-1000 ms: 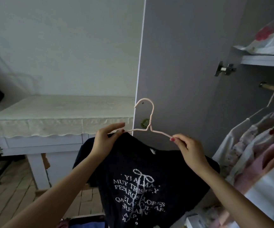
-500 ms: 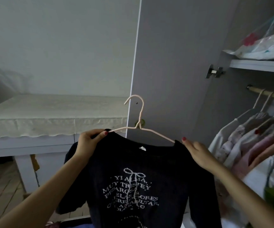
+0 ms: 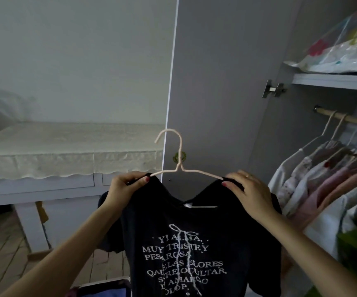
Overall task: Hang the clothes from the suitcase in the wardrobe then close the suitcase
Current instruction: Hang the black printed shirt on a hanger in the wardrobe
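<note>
A black T-shirt (image 3: 186, 249) with white lettering hangs on a pale pink wire hanger (image 3: 179, 159), held up in front of the open wardrobe door (image 3: 222, 82). My left hand (image 3: 124, 189) grips the shirt's left shoulder over the hanger arm. My right hand (image 3: 248, 194) holds the right shoulder the same way. The hanger's hook points up and left. At the right, the wardrobe rail (image 3: 342, 118) carries several hung garments (image 3: 323, 181). A corner of the suitcase (image 3: 102, 289) with clothes in it shows at the bottom edge.
A white table with a lace-edged cloth (image 3: 66, 151) stands at the left against the wall. Above the rail, a wardrobe shelf (image 3: 334, 81) holds a plastic-wrapped bundle (image 3: 344, 54). A door hinge (image 3: 272, 89) juts out beside the shelf. Wooden floor (image 3: 4, 249) lies under the table.
Both hands have pulled the shirt's shoulders onto the hanger arms, and the collar now sits open below the hook. The view has swung a little toward the wardrobe rail.
</note>
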